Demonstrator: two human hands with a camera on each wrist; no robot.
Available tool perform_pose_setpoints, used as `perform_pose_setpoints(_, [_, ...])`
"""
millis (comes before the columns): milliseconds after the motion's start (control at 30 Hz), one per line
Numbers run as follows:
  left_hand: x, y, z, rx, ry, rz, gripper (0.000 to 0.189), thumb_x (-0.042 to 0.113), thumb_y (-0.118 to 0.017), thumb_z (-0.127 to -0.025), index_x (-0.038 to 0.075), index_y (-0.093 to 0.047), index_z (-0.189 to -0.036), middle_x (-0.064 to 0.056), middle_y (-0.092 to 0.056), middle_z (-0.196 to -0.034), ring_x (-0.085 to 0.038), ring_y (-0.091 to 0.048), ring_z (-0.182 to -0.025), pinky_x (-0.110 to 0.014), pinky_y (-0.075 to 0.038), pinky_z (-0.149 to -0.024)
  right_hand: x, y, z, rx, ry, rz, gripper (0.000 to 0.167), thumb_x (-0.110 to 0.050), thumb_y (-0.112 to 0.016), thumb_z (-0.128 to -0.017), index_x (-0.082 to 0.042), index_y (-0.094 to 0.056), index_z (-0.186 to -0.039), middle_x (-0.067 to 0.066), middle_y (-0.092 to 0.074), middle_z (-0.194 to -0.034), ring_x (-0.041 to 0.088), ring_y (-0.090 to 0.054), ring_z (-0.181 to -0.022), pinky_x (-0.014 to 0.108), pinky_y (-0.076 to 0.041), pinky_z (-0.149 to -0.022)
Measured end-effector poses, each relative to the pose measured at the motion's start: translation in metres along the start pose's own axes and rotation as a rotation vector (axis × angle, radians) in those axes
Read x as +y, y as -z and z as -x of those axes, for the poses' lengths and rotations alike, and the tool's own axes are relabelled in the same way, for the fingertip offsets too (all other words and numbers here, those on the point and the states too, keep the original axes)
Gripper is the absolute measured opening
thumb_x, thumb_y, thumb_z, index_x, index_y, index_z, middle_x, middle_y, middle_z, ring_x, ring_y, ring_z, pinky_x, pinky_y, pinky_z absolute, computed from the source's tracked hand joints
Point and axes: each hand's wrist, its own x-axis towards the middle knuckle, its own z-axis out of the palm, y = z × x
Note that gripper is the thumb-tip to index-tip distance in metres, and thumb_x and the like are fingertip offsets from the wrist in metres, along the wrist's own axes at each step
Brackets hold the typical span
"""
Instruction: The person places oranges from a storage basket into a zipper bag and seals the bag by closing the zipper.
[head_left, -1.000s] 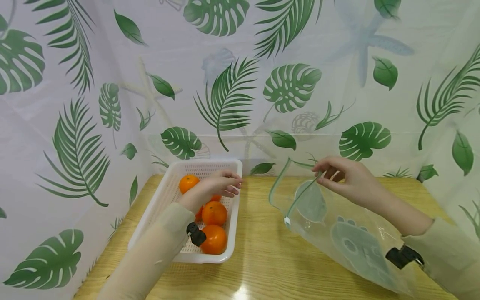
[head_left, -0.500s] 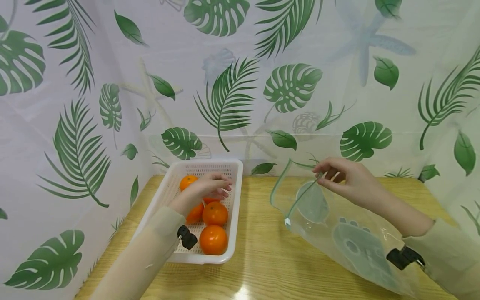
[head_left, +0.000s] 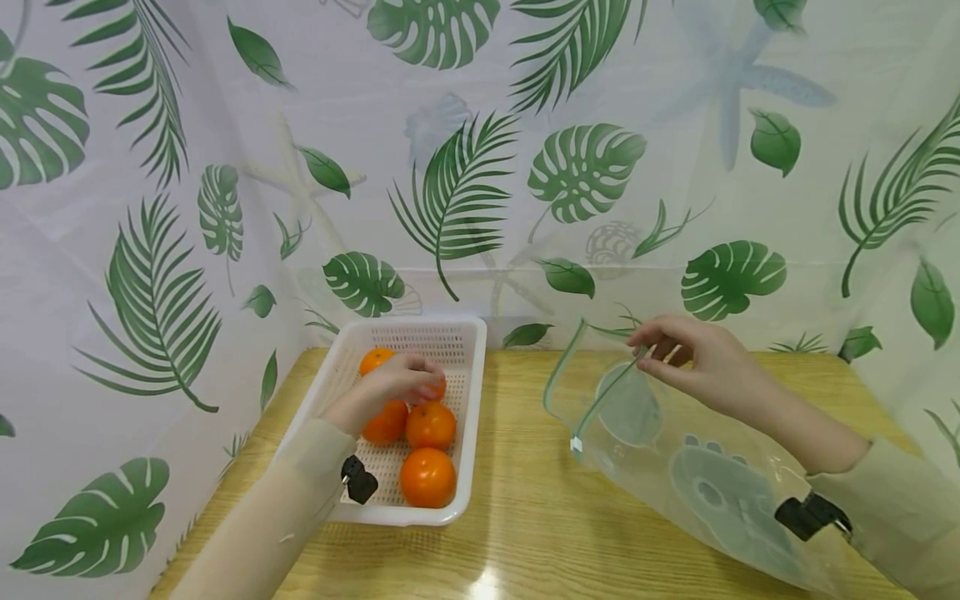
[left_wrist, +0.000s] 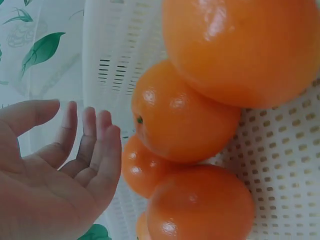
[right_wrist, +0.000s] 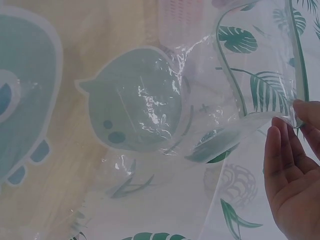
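Note:
My left hand (head_left: pixel 390 387) hovers over a white perforated plastic basket (head_left: pixel 472 433) at the table's left. Its fingers are loosely bent with nothing between them, as the left wrist view shows. Several oranges lie in the basket, among them a large one (head_left: pixel 428 477) at the near end and another (head_left: pixel 431 426) behind it; the hand partly covers an orange (head_left: pixel 437 387) farther back. My right hand (head_left: pixel 697 358) pinches the green-edged rim of a clear zip bag (head_left: pixel 660 467) between thumb and fingers. The bag's mouth gapes toward the basket, and a white slider (head_left: pixel 576 445) sits at its near corner.
A wooden table (head_left: pixel 510 500) carries the basket and bag, with bare wood between them. A leaf-patterned curtain (head_left: pixel 480 200) stands behind and along both sides. Grey cartoon shapes are printed on the bag.
My left hand has moved left and back from the basket's right rim to over the oranges, uncovering more of them. My right hand keeps its pinch on the bag, almost still.

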Motion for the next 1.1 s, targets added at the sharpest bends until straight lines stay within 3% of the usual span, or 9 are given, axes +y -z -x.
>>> perform_pose_setpoints(167, [-0.003, 0.002, 0.003, -0.033, -0.015, -0.073, 0.027, 0.010, -0.064, -0.102, -0.008, -0.064, -0.122, -0.021, -0.068, -0.118, -0.022, -0.061, -0.095, -0.037, -0.057, -0.094, 0.000, -0.001, 0.000, -0.005, -0.006, -0.002, 0.024, 0.001, -0.078, -0.093, -0.012, -0.075, -0.112, 0.001, -0.075, -0.104, -0.005, -0.063, -0.085, 0.019, -0.058, -0.070])
perform_pose_setpoints(267, [-0.001, 0.002, 0.006, -0.037, -0.025, -0.178, 0.028, 0.014, -0.067, -0.100, -0.004, -0.066, -0.122, -0.020, -0.070, -0.122, -0.026, -0.063, -0.103, -0.038, -0.055, -0.096, 0.000, -0.001, 0.000, -0.009, -0.011, -0.007, 0.024, 0.001, -0.078, -0.093, -0.012, -0.075, -0.112, 0.001, -0.075, -0.104, -0.005, -0.063, -0.085, 0.020, -0.058, -0.070])
perform_pose_setpoints(433, [0.003, -0.002, 0.011, -0.070, -0.066, -0.361, 0.032, 0.018, -0.072, -0.097, 0.000, -0.068, -0.124, -0.020, -0.070, -0.129, -0.033, -0.064, -0.121, -0.048, -0.051, -0.112, 0.000, -0.002, 0.001, -0.022, -0.020, -0.016, 0.024, 0.000, -0.078, -0.094, -0.012, -0.075, -0.114, 0.000, -0.074, -0.105, -0.004, -0.063, -0.085, 0.021, -0.058, -0.071])
perform_pose_setpoints(533, [0.006, -0.006, 0.013, -0.104, -0.080, -0.476, 0.036, 0.016, -0.074, -0.095, 0.001, -0.068, -0.127, -0.020, -0.068, -0.130, -0.032, -0.062, -0.120, -0.050, -0.048, -0.115, -0.001, -0.003, 0.001, -0.028, -0.023, -0.022, 0.024, 0.000, -0.077, -0.094, -0.012, -0.075, -0.114, -0.001, -0.074, -0.105, -0.004, -0.064, -0.085, 0.021, -0.058, -0.071])
perform_pose_setpoints(833, [0.011, -0.020, 0.010, -0.178, -0.017, -0.817, 0.048, 0.019, -0.079, -0.092, 0.013, -0.066, -0.138, -0.009, -0.067, -0.135, -0.025, -0.059, -0.114, -0.048, -0.050, -0.111, 0.000, -0.005, 0.002, -0.029, -0.035, -0.016, 0.022, -0.001, -0.077, -0.094, -0.011, -0.075, -0.114, 0.002, -0.075, -0.104, -0.004, -0.063, -0.084, 0.021, -0.058, -0.071])
perform_pose_setpoints(1000, [0.013, -0.027, 0.011, -0.222, -0.027, -0.975, 0.056, 0.025, -0.082, -0.092, 0.018, -0.062, -0.144, -0.014, -0.059, -0.150, -0.030, -0.059, -0.127, -0.052, -0.048, -0.115, 0.001, -0.005, 0.003, -0.027, -0.027, -0.016, 0.022, -0.001, -0.077, -0.095, -0.010, -0.075, -0.115, 0.002, -0.075, -0.104, -0.004, -0.064, -0.084, 0.022, -0.058, -0.070])
perform_pose_setpoints(1100, [0.012, -0.030, 0.011, -0.216, -0.018, -1.014, 0.062, 0.028, -0.083, -0.091, 0.021, -0.059, -0.148, -0.015, -0.052, -0.158, -0.033, -0.058, -0.134, -0.053, -0.047, -0.116, 0.001, -0.006, 0.003, -0.029, -0.029, -0.014, 0.022, -0.001, -0.077, -0.095, -0.010, -0.075, -0.115, 0.001, -0.075, -0.103, -0.004, -0.064, -0.084, 0.022, -0.058, -0.070])
